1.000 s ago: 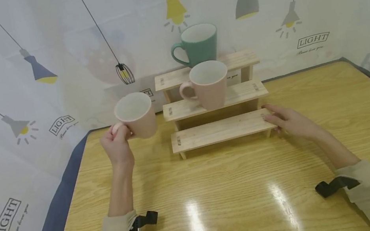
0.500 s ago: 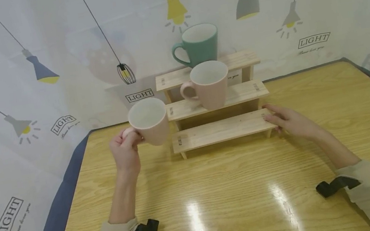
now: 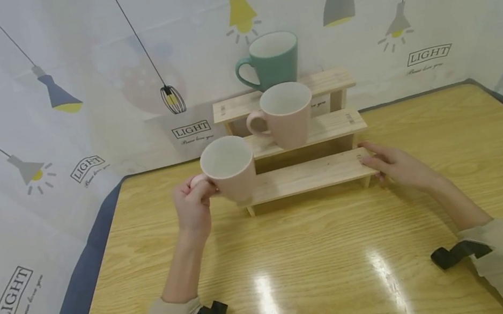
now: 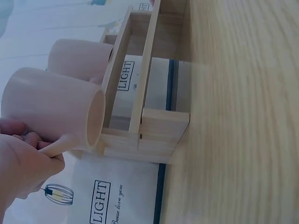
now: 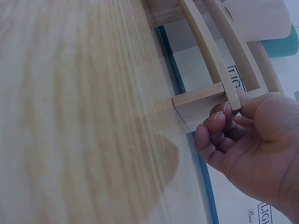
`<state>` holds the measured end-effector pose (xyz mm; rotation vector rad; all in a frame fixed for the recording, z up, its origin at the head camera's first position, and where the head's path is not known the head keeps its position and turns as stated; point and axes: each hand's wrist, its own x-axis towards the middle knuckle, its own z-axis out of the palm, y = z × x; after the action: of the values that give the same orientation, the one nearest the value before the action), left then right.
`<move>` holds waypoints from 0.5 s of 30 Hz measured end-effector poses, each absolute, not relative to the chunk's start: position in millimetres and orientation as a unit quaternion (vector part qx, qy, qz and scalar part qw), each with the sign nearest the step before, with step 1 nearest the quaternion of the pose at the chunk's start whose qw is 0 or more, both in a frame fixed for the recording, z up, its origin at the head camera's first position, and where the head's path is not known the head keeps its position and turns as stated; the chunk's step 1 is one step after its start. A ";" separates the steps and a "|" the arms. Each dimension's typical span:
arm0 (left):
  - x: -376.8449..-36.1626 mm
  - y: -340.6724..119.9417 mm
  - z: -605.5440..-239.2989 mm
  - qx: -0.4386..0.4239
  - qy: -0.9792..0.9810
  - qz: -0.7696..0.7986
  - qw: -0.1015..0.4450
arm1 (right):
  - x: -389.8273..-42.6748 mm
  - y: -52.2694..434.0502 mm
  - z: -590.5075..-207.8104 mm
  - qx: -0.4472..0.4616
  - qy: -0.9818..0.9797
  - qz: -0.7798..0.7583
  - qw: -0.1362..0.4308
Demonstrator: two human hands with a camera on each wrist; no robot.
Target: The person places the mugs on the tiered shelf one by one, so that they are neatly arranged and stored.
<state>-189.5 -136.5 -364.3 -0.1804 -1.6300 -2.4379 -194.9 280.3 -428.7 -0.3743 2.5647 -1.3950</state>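
At the left end of the wooden step shelf (image 3: pixel 295 139), a pink mug (image 3: pixel 230 169) hangs in the air, just over the lowest step's left end, upright with its mouth facing up. The left hand (image 3: pixel 193 209) grips it by the handle, fingers curled round it; the left wrist view shows those fingers (image 4: pixel 28 158) wrapped on the handle and the mug's base close to the shelf's end post, though whether they touch cannot be told there. At the shelf's right end, the right hand (image 3: pixel 396 165) rests against the lowest step. Only the right wrist view shows how: the thumb and bent fingers (image 5: pixel 219 123) pinch the end of that board.

On the middle step stands a second pink mug (image 3: pixel 285 115), handle to the left. On the top step behind it stands a green mug (image 3: pixel 270 61); the head view shows it whole, while the right wrist view catches just a teal sliver. The shelf stands on the wooden worktop (image 3: pixel 334 253), near its back edge.
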 end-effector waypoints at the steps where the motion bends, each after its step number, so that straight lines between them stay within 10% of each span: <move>1: -189.3 -134.3 -365.4 -0.063 -0.552 -0.826 0.097 | -194.9 280.4 -428.7 -0.127 0.867 -0.471 0.098; 15: -189.9 -103.1 -377.6 -0.085 -0.565 -0.820 0.039 | -193.5 280.2 -426.8 -0.130 0.868 -0.469 0.096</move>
<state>-189.9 -103.1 -377.6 -0.2622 -1.7332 -2.5136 -193.5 280.2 -426.8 -0.3846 2.5718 -1.3903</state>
